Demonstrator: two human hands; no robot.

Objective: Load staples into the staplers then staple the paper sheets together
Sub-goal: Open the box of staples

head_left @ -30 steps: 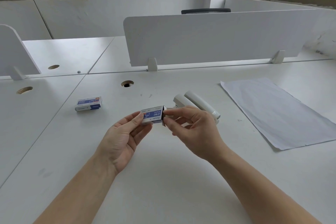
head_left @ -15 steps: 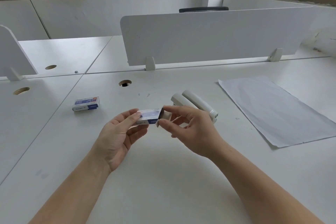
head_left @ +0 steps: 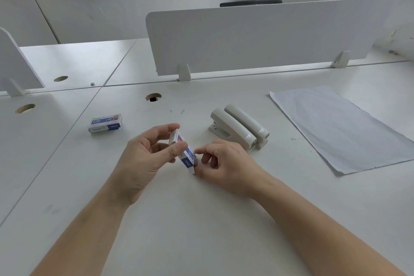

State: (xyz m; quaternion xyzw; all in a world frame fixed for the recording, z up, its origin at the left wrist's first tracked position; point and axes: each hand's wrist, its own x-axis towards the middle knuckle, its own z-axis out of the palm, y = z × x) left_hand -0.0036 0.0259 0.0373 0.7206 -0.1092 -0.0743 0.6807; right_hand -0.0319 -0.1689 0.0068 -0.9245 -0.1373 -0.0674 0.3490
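My left hand (head_left: 145, 154) pinches a small blue-and-white staple box (head_left: 186, 152), tilted with its open end pointing down to the right. The fingertips of my right hand (head_left: 224, 161) touch that lower end of the box. Two grey staplers (head_left: 239, 129) lie side by side on the desk just beyond my right hand. A second staple box (head_left: 105, 123) rests on the desk to the left. White paper sheets (head_left: 342, 127) lie flat at the right.
A white divider panel (head_left: 257, 36) stands along the back of the desk. Round cable holes (head_left: 153, 97) sit in the desk (head_left: 201, 219) behind the boxes. A smaller divider (head_left: 13, 67) stands at the far left.
The staple box has turned from level to tilted, its right end now lower. My right hand moved down to that end, away from the staplers.
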